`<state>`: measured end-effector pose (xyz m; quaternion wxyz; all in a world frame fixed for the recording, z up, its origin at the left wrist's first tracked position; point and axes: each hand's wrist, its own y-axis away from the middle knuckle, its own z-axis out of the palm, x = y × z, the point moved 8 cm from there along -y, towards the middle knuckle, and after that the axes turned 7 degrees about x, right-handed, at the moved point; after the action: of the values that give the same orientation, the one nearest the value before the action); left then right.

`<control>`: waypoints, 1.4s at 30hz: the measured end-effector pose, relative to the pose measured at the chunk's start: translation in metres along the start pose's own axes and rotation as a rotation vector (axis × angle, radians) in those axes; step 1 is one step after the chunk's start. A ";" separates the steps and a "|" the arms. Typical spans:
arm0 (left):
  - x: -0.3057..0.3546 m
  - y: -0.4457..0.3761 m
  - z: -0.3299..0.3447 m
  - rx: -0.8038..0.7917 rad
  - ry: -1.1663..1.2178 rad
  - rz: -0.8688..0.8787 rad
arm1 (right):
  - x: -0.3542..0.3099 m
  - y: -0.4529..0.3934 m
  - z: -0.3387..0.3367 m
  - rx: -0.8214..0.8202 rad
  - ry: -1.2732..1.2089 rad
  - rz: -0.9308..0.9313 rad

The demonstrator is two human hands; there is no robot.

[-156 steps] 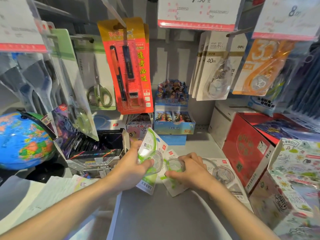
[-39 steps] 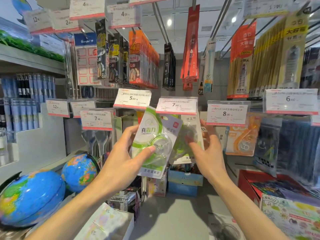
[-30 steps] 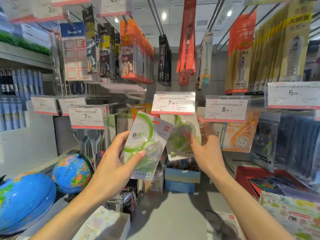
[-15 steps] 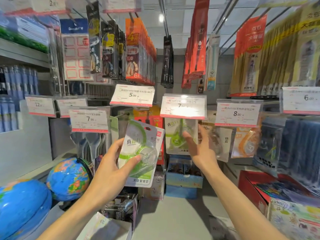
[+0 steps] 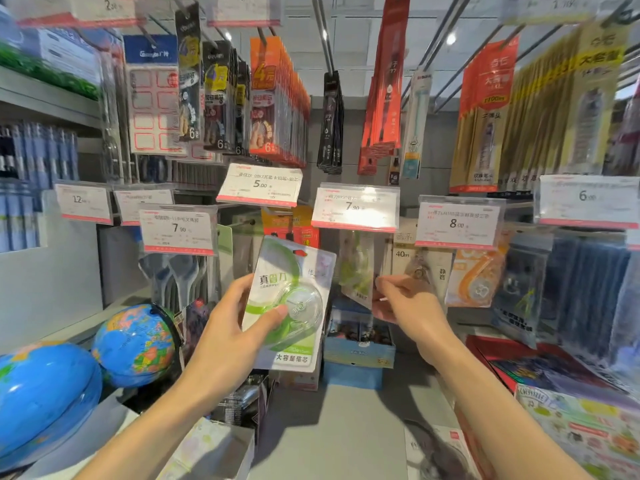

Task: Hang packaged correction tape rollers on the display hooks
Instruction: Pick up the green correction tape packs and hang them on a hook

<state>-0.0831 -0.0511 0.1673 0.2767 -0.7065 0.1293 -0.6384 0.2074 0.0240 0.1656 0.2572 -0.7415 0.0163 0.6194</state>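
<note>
Green correction tape pack point(image 5: 289, 303) is held upright, slightly tilted, in front of the hooks; thumb on the clear blister, fingers behind the card's left edge. Left hand point(image 5: 228, 327) is clamped on it. Right hand point(image 5: 405, 303) is raised just right, fingers curled, empty, beside a hung green pack point(image 5: 356, 268) under the 7.90 price tag point(image 5: 355, 206).

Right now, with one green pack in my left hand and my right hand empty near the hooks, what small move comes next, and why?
Probably pass the green pack from the left hand up toward the hook under the 7.90 tag. A matching green pack already hangs there, and the right hand is open and beside it, free to guide the hang hole on.
</note>
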 end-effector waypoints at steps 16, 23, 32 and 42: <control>0.005 0.032 0.081 -0.138 0.142 -0.097 | 0.000 0.085 -0.010 -0.294 -0.330 0.076; 0.043 0.026 0.054 -0.076 -0.279 0.245 | -0.011 0.088 -0.033 -0.296 -0.410 0.018; 0.162 0.012 0.043 0.107 -0.785 1.031 | -0.023 0.092 -0.053 -0.301 -0.347 -0.138; 0.181 -0.004 0.058 0.136 -1.025 1.137 | -0.036 0.093 -0.056 -0.293 -0.281 -0.223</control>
<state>0.0005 -0.1320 0.3180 0.6306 -0.7205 0.2885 0.0028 0.2186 -0.0895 0.1711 0.2137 -0.6745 -0.1919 0.6801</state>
